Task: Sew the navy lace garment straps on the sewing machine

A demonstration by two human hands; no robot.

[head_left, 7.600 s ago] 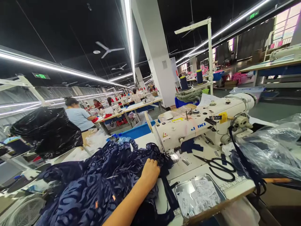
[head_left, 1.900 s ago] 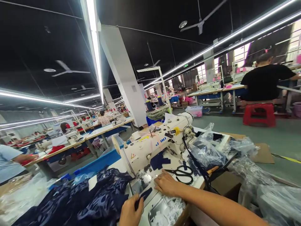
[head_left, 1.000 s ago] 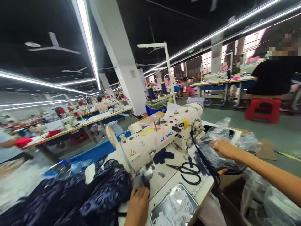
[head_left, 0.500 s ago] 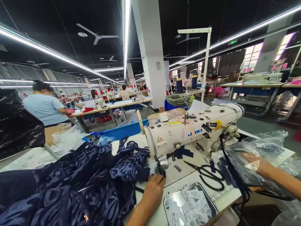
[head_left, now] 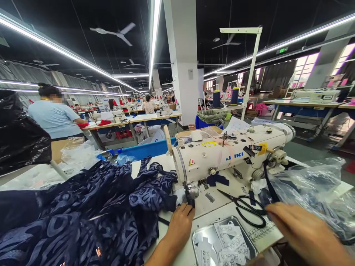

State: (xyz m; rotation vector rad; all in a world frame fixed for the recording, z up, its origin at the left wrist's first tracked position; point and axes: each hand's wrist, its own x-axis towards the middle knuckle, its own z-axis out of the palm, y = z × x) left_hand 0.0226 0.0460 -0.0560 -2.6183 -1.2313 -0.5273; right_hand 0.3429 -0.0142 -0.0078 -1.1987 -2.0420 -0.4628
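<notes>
Left hand rests on the table near its front edge. Its fingers are curled close together right at the presser foot of the sewing machine. They look to touch a dark strip there, but a pinch can't be confirmed. Same spot as half a second ago. Navy fabric is heaped on the left, edge just beside that hand, unmoved. Right hand differs: earlier it was under the plastic bag at far right. Now it is out, nearer and lower, just right of the scissors. Heavy blur, so whether it is spread, closed or holding anything is unclear. Hands well apart. Tray of labels sits between them at the near edge. Dark strap hangs from the machine's right end.
</notes>
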